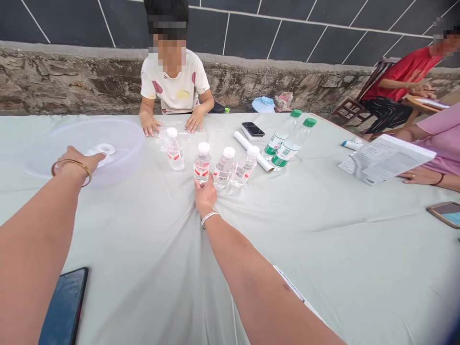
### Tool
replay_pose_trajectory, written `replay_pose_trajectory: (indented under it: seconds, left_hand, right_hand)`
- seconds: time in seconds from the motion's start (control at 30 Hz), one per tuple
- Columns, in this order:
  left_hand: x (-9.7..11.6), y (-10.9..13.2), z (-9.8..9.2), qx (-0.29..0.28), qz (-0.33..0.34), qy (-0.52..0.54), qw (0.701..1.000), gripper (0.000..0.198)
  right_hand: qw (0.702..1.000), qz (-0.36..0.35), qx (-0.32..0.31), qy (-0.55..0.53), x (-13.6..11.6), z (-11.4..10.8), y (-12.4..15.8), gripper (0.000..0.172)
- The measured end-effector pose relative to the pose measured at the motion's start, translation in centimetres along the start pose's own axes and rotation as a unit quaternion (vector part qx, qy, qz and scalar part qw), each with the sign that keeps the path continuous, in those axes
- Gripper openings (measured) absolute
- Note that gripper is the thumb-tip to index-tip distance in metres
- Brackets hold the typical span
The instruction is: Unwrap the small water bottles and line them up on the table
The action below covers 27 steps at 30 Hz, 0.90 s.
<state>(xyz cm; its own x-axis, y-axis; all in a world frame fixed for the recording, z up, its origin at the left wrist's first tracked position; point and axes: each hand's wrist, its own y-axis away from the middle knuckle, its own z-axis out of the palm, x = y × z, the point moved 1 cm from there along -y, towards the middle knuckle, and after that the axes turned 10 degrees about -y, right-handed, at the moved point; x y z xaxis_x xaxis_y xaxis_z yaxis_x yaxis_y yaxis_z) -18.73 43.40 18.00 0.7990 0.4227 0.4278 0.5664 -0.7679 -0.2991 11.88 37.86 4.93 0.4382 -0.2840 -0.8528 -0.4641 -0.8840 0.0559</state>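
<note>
A long table under a pale grey-green cloth (323, 268) was reached across by both arms. Straight ahead of the hands, a seated person in a white patterned T-shirt (175, 88) was seen with both palms laid on the cloth. Far beyond the right hand, a person in a red shirt (398, 79) was seen at a small writing board, and another person's hand (419, 177) was rested beside printed papers (386, 160).

A wide clear plastic basin (132, 139) was lying under the left hand (77, 165). That hand's fingers (95, 158) were extended and held together, not clamped, with their tips at a crumpled white item (106, 153) in the basin.

The right hand (205, 196) was set against the lower part of a small red-labelled water bottle (201, 163); whether it was closed on the bottle could not be told. Two matching bottles (223, 167) were standing just to its right, and a third (175, 149) was standing further left, towards the basin. Beyond them, two green-capped bottles (287, 139), a white paper roll (253, 151) and a smartphone (252, 129) were placed.
</note>
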Motion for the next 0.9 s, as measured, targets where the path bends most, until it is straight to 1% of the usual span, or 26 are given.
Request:
replay_pose_trajectory:
  seconds: [0.03, 0.07, 0.1, 0.13, 0.17, 0.2, 0.23, 0.27, 0.3, 0.33, 0.4, 0.43, 0.5, 0.53, 0.57, 0.63, 0.7, 0.73, 0.8, 0.9]
  left_hand:
    - [0.0, 1.5, 0.1, -0.033, -0.035, -0.048, 0.998, 0.043]
    - [0.1, 3.7, 0.2, -0.056, -0.027, -0.080, 0.995, 0.045]
    - [0.3, 6.4, 0.2, -0.038, 0.009, -0.078, 0.996, 0.044]
    - [0.4, 9.7, 0.3, -0.028, 0.076, -0.051, 0.995, 0.039]
    - [0.3, 13.4, 0.5, -0.034, 0.131, -0.018, 0.991, 0.035]
    - [0.2, 17.3, 0.9, -0.057, 0.161, 0.003, 0.985, 0.031]
    - [0.0, 21.2, 1.3, -0.090, 0.168, 0.014, 0.982, 0.026]
    - [-0.3, 24.9, 1.8, -0.136, 0.176, 0.020, 0.975, 0.019]
    - [-0.6, 28.2, 2.2, -0.195, 0.189, 0.027, 0.962, 0.020]
    - [-0.9, 31.1, 2.5, -0.237, 0.188, 0.031, 0.953, 0.027]
    - [-1.4, 35.3, 2.5, -0.252, 0.212, 0.022, 0.944, 0.030]
    - [-1.6, 36.8, 2.2, -0.263, 0.227, 0.016, 0.938, 0.028]
    - [-2.2, 39.2, 1.3, -0.289, 0.281, 0.010, 0.915, 0.023]
    - [-2.6, 40.1, 0.7, -0.299, 0.309, 0.013, 0.903, 0.020]
    - [-3.1, 41.1, 0.1, -0.298, 0.335, 0.017, 0.894, 0.019]
    - [-4.0, 42.6, -0.9, -0.272, 0.366, 0.028, 0.890, 0.017]
    - [-4.6, 43.5, -1.4, -0.251, 0.371, 0.031, 0.894, 0.018]
    - [-4.8, 43.6, -1.5, -0.252, 0.372, 0.031, 0.893, 0.019]
    - [-4.8, 43.4, -1.4, -0.266, 0.379, 0.032, 0.886, 0.019]
    - [-4.6, 42.6, -1.2, -0.281, 0.384, 0.032, 0.879, 0.019]
  right_hand:
    - [1.000, -0.006, 0.006, -0.009, 0.1, -0.1, 0.0, 0.058]
    - [1.000, -0.011, 0.014, -0.015, 0.1, -0.1, 0.1, 0.055]
    - [1.000, -0.016, 0.021, -0.016, 0.2, -0.2, 0.2, 0.052]
    - [0.999, -0.021, 0.023, -0.009, 0.2, -0.3, 0.3, 0.047]
    - [0.999, -0.027, 0.015, 0.007, 0.2, -0.3, 0.6, 0.041]
    - [0.999, -0.040, -0.005, 0.033, 0.2, -0.3, 0.9, 0.036]
    - [0.995, -0.061, -0.034, 0.067, 0.2, -0.4, 1.4, 0.030]
    - [0.988, -0.090, -0.069, 0.106, 0.2, -0.4, 2.2, 0.026]
    - [0.976, -0.124, -0.102, 0.146, 0.4, -0.5, 3.2, 0.022]
    - [0.962, -0.159, -0.130, 0.180, 0.7, -0.7, 4.5, 0.019]
    - [0.930, -0.233, -0.174, 0.223, 1.8, -1.6, 8.1, 0.015]
    - [0.916, -0.267, -0.191, 0.232, 2.7, -2.3, 10.2, 0.014]
    - [0.878, -0.341, -0.237, 0.240, 4.8, -4.3, 14.5, 0.012]
    - [0.873, -0.353, -0.236, 0.240, 5.8, -5.5, 16.4, 0.012]
    - [0.879, -0.346, -0.225, 0.237, 6.7, -6.7, 18.0, 0.012]
    - [0.882, -0.343, -0.230, 0.225, 7.9, -8.7, 20.0, 0.014]
    - [0.887, -0.331, -0.237, 0.218, 8.1, -9.6, 20.6, 0.014]
    - [0.890, -0.322, -0.240, 0.216, 7.8, -9.7, 20.5, 0.014]
    - [0.896, -0.304, -0.240, 0.216, 7.2, -9.4, 20.1, 0.013]
    - [0.898, -0.297, -0.243, 0.217, 6.5, -9.1, 19.8, 0.014]
